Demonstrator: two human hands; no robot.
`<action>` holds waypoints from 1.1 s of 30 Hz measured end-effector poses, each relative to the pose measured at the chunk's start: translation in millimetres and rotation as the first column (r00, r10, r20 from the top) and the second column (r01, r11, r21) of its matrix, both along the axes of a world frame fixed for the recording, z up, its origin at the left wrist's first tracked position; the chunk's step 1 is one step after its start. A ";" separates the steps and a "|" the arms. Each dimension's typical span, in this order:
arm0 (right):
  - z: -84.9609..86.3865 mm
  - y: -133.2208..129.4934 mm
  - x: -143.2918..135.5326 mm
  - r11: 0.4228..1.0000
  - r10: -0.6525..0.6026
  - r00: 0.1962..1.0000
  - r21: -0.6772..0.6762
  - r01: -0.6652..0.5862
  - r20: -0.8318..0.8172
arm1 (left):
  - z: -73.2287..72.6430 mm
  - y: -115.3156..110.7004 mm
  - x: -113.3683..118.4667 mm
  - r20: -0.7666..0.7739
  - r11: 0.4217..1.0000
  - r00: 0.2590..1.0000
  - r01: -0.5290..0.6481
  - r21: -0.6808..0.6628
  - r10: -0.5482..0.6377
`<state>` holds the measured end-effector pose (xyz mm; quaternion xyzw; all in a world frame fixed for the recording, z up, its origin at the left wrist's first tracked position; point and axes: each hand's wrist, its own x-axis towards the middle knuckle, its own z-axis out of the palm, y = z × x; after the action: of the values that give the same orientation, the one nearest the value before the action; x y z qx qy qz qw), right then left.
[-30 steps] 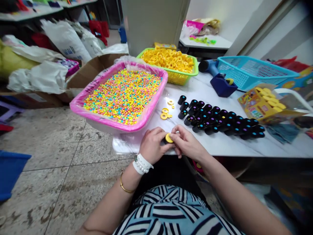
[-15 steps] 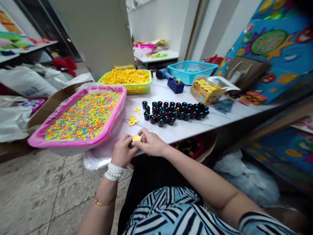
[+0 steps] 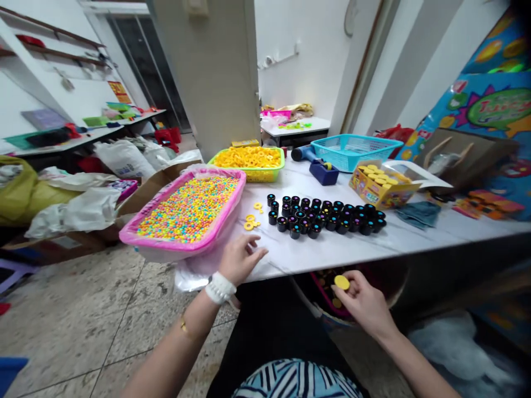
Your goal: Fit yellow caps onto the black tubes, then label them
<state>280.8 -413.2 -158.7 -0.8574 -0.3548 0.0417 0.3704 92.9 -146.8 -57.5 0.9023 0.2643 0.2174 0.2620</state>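
Observation:
My right hand [image 3: 367,301] pinches a round yellow cap [image 3: 342,282] between thumb and fingers, below the table's front edge. Whether a body hangs beneath the cap is hidden. Just under it is a pink basket [image 3: 319,287], partly in shadow, with dark pieces and yellow tops inside. My left hand [image 3: 240,258] hovers over the table's front edge, fingers apart and holding nothing. Close beyond it lie a few yellow ring-shaped pieces [image 3: 249,225]. Several small black cups [image 3: 314,231] with coloured beads at their tops stand in rows to the right.
On the left is a pink tray [image 3: 128,236] of coloured beads, lined with plastic. Behind it sits a green basket [image 3: 269,174] of yellow pieces. A blue tape dispenser [image 3: 324,173], a turquoise basket [image 3: 352,159] and an open carton [image 3: 373,193] with yellow caps stand farther back.
My hands have parted. The right hand has carried the yellow cap right and down over the basket under the table; the left has let go and opened. The view has shifted left and up.

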 end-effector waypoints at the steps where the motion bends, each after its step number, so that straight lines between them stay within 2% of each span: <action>1: -10.1 -4.9 9.7 1.000 -0.014 0.999 -0.014 0.015 0.047 | 2.6 6.0 13.4 -0.028 0.998 0.999 -0.044 0.037 0.046; 4: -25.3 -8.2 17.7 1.000 0.011 0.990 -0.022 -0.008 0.143 | 8.0 27.6 56.1 -0.055 0.994 0.994 -0.091 0.068 0.095; 7: -24.5 1.1 -2.7 0.984 0.175 0.966 -0.018 -0.175 0.192 | 7.3 47.1 91.4 -0.100 0.996 0.992 -0.074 0.054 0.080; 9: -20.6 10.9 -22.6 0.953 0.297 0.930 -0.004 -0.304 0.218 | 5.0 55.0 105.3 -0.118 0.997 0.991 -0.064 0.039 0.068; 11: -13.9 21.4 -40.5 0.923 0.360 0.900 0.047 -0.382 0.244 | 3.7 57.0 107.9 -0.122 0.998 0.991 -0.061 0.025 0.063; 14: 7.1 36.6 -57.7 0.868 0.417 0.863 0.157 -0.471 0.284 | 4.5 48.0 85.7 -0.095 0.997 0.992 -0.078 0.028 0.080; 17: 40.4 55.8 -64.7 0.798 0.471 0.818 0.235 -0.555 0.331 | 3.2 27.6 39.3 -0.043 0.990 0.990 -0.133 0.055 0.135; 19: 62.9 77.2 -65.5 0.769 0.483 0.795 0.256 -0.586 0.367 | -2.0 13.0 7.2 0.004 0.983 0.984 -0.181 0.034 0.181; 21: 80.9 109.0 -64.1 0.768 0.482 0.777 0.231 -0.597 0.405 | -10.3 1.4 -16.2 0.037 0.969 0.969 -0.244 -0.046 0.246; 23: 93.2 149.4 -61.4 0.801 0.476 0.760 0.139 -0.582 0.442 | -18.9 -5.6 -27.5 0.069 0.950 0.951 -0.294 -0.103 0.302; 26: 102.2 209.7 -57.1 0.871 0.471 0.735 -0.122 -0.476 0.487 | -27.2 -8.4 -28.7 0.126 0.952 0.945 -0.294 -0.085 0.303; 28: 102.8 234.8 -56.1 0.860 0.510 0.698 -0.308 -0.406 0.502 | -29.2 -7.5 -27.1 0.146 0.963 0.952 -0.264 -0.060 0.270; 30: 99.4 240.0 -57.4 0.821 0.564 0.657 -0.425 -0.381 0.500 | -29.3 -6.9 -27.3 0.145 0.968 0.958 -0.241 -0.070 0.249; 33: 91.0 216.9 -60.8 0.810 0.583 0.644 -0.419 -0.410 0.496 | -27.8 -7.5 -30.1 0.131 0.971 0.965 -0.215 -0.103 0.228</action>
<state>220.0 -196.3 -67.7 -0.7338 -0.6678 -0.0852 0.0915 62.8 -154.4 -85.3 0.8370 0.3536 0.2970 0.2935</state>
